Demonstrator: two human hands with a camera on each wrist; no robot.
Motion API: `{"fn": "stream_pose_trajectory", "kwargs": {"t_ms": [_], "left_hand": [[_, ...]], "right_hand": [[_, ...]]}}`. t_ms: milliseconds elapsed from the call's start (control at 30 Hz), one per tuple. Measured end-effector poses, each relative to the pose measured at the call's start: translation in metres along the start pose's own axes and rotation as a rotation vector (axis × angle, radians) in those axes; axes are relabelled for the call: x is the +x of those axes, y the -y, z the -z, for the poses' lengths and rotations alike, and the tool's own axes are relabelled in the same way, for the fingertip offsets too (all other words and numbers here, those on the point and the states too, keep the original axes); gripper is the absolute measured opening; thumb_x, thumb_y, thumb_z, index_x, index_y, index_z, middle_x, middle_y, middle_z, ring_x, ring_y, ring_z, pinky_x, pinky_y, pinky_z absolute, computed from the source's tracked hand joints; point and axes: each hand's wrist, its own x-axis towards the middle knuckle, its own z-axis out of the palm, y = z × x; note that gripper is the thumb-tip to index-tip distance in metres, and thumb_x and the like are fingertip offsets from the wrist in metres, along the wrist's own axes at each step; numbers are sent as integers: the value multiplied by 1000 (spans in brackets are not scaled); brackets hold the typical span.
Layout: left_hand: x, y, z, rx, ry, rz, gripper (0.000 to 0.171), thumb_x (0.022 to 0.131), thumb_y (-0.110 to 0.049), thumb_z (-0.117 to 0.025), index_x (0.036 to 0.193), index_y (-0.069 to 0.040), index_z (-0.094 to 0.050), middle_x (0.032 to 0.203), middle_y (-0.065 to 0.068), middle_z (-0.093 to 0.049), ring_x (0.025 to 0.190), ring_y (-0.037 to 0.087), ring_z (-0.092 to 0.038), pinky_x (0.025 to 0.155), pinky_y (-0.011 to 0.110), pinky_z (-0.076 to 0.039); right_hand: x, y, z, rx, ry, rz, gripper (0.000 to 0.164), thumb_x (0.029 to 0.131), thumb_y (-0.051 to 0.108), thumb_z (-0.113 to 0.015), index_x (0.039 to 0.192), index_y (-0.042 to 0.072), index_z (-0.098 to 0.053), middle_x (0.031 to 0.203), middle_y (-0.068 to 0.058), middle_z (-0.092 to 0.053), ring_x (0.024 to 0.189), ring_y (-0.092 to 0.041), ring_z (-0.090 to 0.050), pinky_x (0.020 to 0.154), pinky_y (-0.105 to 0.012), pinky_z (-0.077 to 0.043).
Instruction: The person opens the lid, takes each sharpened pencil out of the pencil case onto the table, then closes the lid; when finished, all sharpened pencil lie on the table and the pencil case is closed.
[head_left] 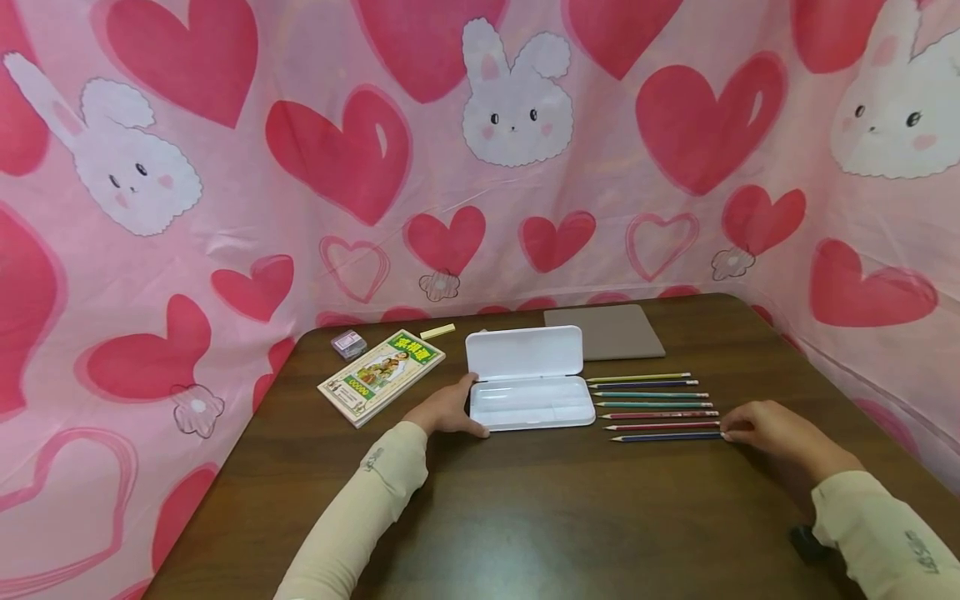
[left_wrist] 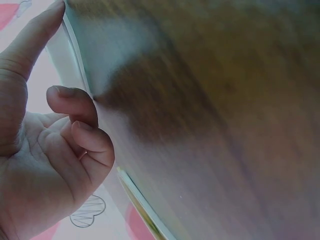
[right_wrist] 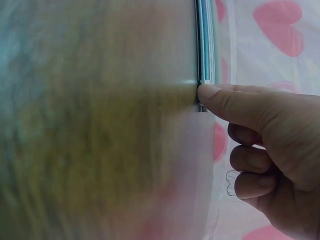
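A white pencil case (head_left: 534, 398) stands on the table with its lid (head_left: 525, 353) raised, and its tray holds no pencils. My left hand (head_left: 448, 407) grips the left end of the case, thumb at the front corner and index finger near the hinge. In the left wrist view the other fingers (left_wrist: 92, 142) curl in loosely. To the right of the case, several pencils lie side by side. My right hand (head_left: 780, 433) pinches the back end of the nearest one, a dark blue pencil (head_left: 667, 437), between thumb and forefinger. Just behind it is a red pencil (head_left: 660, 427).
Left of the case lie a book (head_left: 381, 377) with a green and yellow cover, a small box (head_left: 348, 344) and a pale yellow strip (head_left: 438, 332). A flat grey-brown board (head_left: 618, 332) sits behind the pencils. Patterned pink cloth (head_left: 510, 192) hangs around the dark wooden table (head_left: 525, 517).
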Motion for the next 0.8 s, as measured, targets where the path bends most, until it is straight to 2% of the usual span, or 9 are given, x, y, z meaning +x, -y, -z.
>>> {"fn": "stream_pose_trajectory", "kwargs": {"t_ms": [433, 667, 800], "left_hand": [[2, 3, 0, 0, -5, -18, 105, 65, -44, -81, 144, -12, -21, 139, 14, -43, 121, 26, -45, 106, 44, -34], [1, 2, 0, 1, 3, -15, 105, 65, -44, -81, 144, -12, -21, 139, 13, -42, 122, 26, -45, 106, 45, -34], [0, 1, 1, -4, 6, -7, 104, 65, -44, -81, 145, -12, -21, 140, 13, -41, 123, 26, -44, 106, 45, -33]], "right_hand": [[3, 6, 3, 44, -10, -49, 9, 74, 18, -74, 81, 13, -70, 77, 5, -67, 68, 0, -55, 64, -28, -50], [19, 17, 1, 68, -8, -75, 7, 78, 21, -71, 81, 15, -69, 75, 6, -64, 63, -1, -48, 57, -24, -43], [33, 25, 1, 72, -12, -50, 5, 80, 20, -70, 82, 16, -70, 75, 8, -64, 61, -1, -46, 55, -23, -41]]}}
